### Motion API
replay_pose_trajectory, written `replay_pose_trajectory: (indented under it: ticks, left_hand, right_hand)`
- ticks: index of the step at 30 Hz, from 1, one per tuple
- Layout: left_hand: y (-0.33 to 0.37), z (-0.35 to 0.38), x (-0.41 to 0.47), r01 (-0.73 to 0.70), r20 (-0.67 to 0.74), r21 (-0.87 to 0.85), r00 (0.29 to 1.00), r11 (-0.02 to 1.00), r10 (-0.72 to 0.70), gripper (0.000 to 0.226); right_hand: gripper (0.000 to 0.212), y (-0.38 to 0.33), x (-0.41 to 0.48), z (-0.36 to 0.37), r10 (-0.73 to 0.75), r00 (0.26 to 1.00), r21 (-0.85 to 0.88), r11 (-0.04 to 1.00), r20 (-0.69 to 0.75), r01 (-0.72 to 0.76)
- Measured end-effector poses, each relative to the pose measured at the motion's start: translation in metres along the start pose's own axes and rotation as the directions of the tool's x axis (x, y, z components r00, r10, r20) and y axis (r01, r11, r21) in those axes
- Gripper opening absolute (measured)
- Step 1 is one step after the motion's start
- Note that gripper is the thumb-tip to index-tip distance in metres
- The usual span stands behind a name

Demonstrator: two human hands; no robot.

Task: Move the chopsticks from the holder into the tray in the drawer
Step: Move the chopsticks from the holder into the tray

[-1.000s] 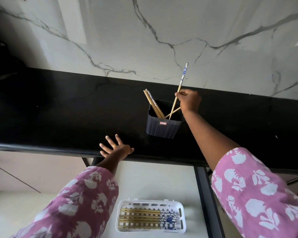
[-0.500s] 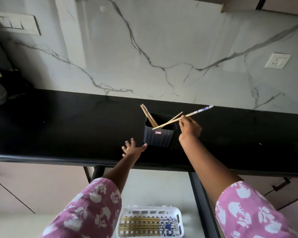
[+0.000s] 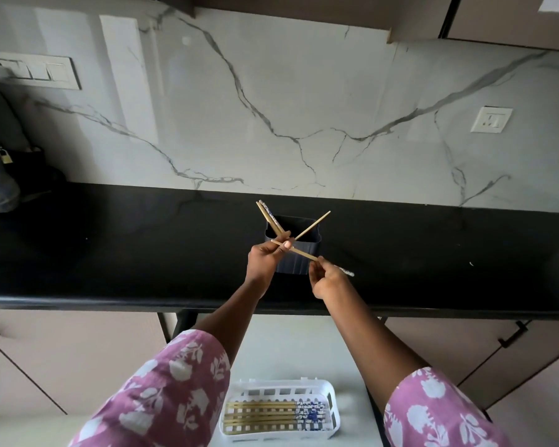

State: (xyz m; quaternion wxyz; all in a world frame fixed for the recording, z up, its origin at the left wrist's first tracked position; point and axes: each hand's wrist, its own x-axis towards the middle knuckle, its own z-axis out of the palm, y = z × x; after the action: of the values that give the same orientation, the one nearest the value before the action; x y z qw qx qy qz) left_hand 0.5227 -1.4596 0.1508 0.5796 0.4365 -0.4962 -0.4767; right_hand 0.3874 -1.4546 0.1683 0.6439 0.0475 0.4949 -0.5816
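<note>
Both hands held one chopstick in front of the holder.

The right hand (image 3: pixel 328 280) pinched a chopstick (image 3: pixel 300 253) near its patterned end, and the left hand (image 3: pixel 267 258) closed its fingertips on the plain tip, the stick lying level in front of the dark holder (image 3: pixel 304 243) on the black counter (image 3: pixel 110 246). Three more chopsticks (image 3: pixel 268 217) leaned in the holder. Below, the white tray (image 3: pixel 279 385) in the open drawer held several chopsticks laid side by side.

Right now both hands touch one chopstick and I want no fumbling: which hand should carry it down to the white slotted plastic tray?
Probably the right hand: it pinches the wooden chopstick near its patterned end, while the left hand only touches its tip.
</note>
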Motion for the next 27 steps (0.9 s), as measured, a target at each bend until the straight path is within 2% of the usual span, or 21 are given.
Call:
replay_pose_trajectory:
  ticks: [4, 7, 8, 9, 10, 11, 12, 14, 18, 21, 24, 27]
  left_hand:
    - [0.006, 0.004, -0.002, -0.052, 0.003, 0.084, 0.999, 0.995, 0.051, 0.015]
    - [0.01, 0.004, 0.0, -0.042, -0.019, 0.102, 0.999, 0.994, 0.045, 0.011]
    - [0.012, 0.004, 0.0, -0.037, -0.021, 0.106, 0.999, 0.994, 0.039, 0.011]
    - [0.013, 0.003, 0.001, -0.031, -0.018, 0.116, 0.999, 0.993, 0.033, 0.01]
    - [0.014, 0.003, 0.002, -0.024, -0.014, 0.13, 1.0, 0.991, 0.026, 0.01]
    - [0.014, 0.002, 0.003, -0.016, -0.009, 0.142, 1.0, 0.99, 0.018, 0.01]
    - [0.014, 0.001, 0.003, -0.008, -0.003, 0.151, 1.0, 0.989, 0.008, 0.012]
    - [0.013, 0.0, 0.003, 0.005, 0.011, 0.153, 1.0, 0.988, -0.007, 0.017]
    - [0.009, -0.003, 0.003, 0.025, 0.029, 0.15, 0.999, 0.988, -0.03, 0.02]
    - [0.004, -0.007, 0.002, 0.046, 0.041, 0.171, 0.998, 0.984, -0.054, 0.012]
    - [-0.005, -0.015, 0.001, 0.077, 0.079, 0.215, 0.992, 0.974, -0.096, 0.01]
    - [-0.02, -0.03, 0.004, 0.185, 0.024, 0.304, 0.979, 0.934, -0.202, 0.034]
  right_hand:
    - [0.019, 0.002, -0.005, -0.009, 0.033, 0.999, -0.18, 0.983, -0.011, -0.035]
    - [0.021, 0.005, -0.005, -0.015, -0.089, 0.996, -0.447, 0.891, 0.011, 0.085]
    - [0.024, 0.006, -0.003, -0.018, -0.197, 0.98, -0.572, 0.8, 0.03, 0.178]
    - [0.029, 0.007, 0.0, -0.02, -0.338, 0.938, -0.706, 0.646, 0.077, 0.291]
    - [0.032, 0.008, 0.002, -0.023, -0.468, 0.868, -0.806, 0.444, 0.164, 0.392]
    - [0.031, 0.008, 0.002, -0.025, -0.549, 0.788, -0.845, 0.248, 0.28, 0.473]
    - [0.028, 0.009, 0.002, -0.027, -0.58, 0.718, -0.832, 0.119, 0.385, 0.542]
    - [0.022, 0.011, 0.002, -0.029, -0.575, 0.621, -0.763, -0.007, 0.533, 0.647]
    - [0.018, 0.017, 0.002, -0.033, -0.473, 0.517, -0.646, -0.157, 0.713, 0.747]
    - [0.016, 0.025, 0.008, -0.036, -0.401, 0.488, -0.607, -0.256, 0.775, 0.753]
    - [0.015, 0.032, 0.016, -0.038, -0.366, 0.514, -0.617, -0.267, 0.775, 0.74]
    - [0.015, 0.038, 0.025, -0.044, -0.33, 0.579, -0.66, -0.247, 0.745, 0.709]
